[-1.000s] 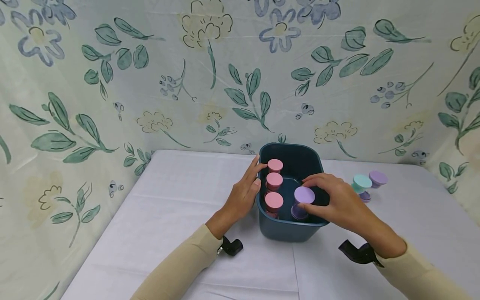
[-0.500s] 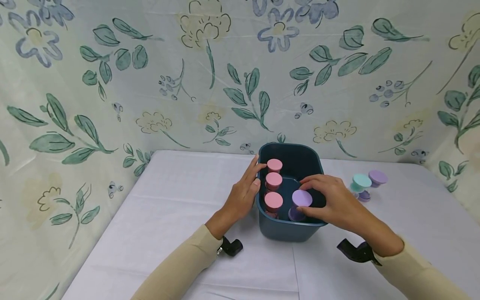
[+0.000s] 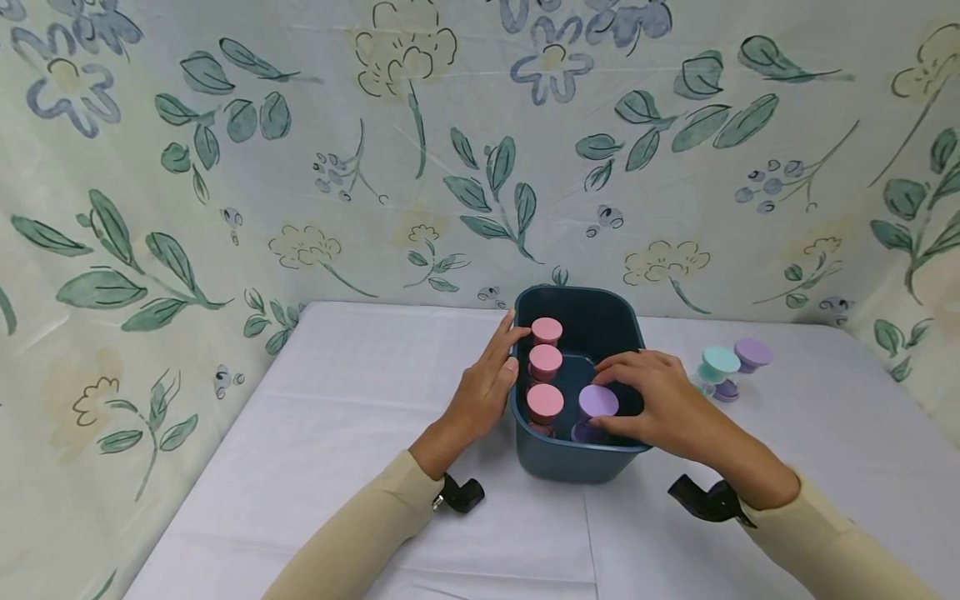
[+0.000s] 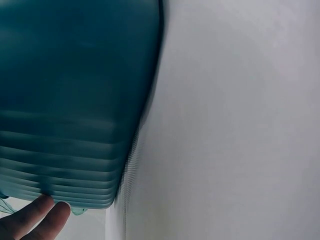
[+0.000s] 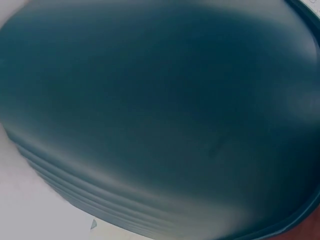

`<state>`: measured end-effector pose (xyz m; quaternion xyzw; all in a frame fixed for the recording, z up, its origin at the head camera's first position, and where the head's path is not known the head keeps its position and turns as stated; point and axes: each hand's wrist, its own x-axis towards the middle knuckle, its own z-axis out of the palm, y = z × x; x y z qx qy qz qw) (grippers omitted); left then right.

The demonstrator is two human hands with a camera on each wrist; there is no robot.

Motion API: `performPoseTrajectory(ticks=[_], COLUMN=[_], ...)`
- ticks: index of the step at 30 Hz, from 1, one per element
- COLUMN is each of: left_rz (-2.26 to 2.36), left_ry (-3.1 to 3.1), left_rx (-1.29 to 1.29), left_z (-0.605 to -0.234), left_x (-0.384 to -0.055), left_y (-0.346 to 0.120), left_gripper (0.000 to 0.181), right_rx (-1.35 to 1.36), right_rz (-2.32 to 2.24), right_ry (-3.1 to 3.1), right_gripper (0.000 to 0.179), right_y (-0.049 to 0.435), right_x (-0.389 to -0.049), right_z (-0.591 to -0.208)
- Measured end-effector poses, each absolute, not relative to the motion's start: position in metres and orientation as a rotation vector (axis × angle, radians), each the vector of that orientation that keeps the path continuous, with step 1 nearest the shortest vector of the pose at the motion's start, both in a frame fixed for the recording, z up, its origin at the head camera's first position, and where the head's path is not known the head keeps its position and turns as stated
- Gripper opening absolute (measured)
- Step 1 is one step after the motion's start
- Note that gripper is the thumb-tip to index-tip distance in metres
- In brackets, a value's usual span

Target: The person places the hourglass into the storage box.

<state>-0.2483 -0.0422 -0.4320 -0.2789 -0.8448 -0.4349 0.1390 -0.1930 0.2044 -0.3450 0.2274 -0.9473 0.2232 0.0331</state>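
A dark teal bin (image 3: 577, 465) stands on the white-covered table. Inside it, along the left wall, three small pink-lidded jars (image 3: 545, 403) stand in a row. My right hand (image 3: 663, 396) reaches over the bin's right rim and pinches a small jar with a purple lid (image 3: 598, 401), thumb in front and fingers behind. That jar is low in the bin's near right part, its lower body partly hidden by the front rim. My left hand (image 3: 483, 387) rests against the bin's left side with fingers extended. In the left wrist view, its fingertips (image 4: 45, 215) touch the ribbed wall.
Right of the bin stand a jar with a mint lid (image 3: 720, 361) and a purple-lidded jar (image 3: 752, 353), with another purple piece (image 3: 726, 390) low beside them. A floral cloth (image 3: 420, 167) hangs behind the table. The bin's outer wall (image 5: 150, 115) fills most of the right wrist view.
My right hand has moved slightly left and lower with the purple-lidded jar, deeper into the bin. The left hand has stayed on the bin's side.
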Motion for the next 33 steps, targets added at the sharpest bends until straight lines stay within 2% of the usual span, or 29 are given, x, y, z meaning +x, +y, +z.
performPoseTrajectory(ticks=[33], left_rz=[-1.266], left_ry=[-2.431], left_rx=[-0.816], left_z=[-0.4327], left_x=[-0.2478], left_y=[-0.042], left_gripper=[0.058], right_rx=[0.775], right_rz=[0.481], right_ry=[-3.004], right_gripper=[0.036], right_y=[0.197], right_x=[-0.1938], right_z=[-0.3368])
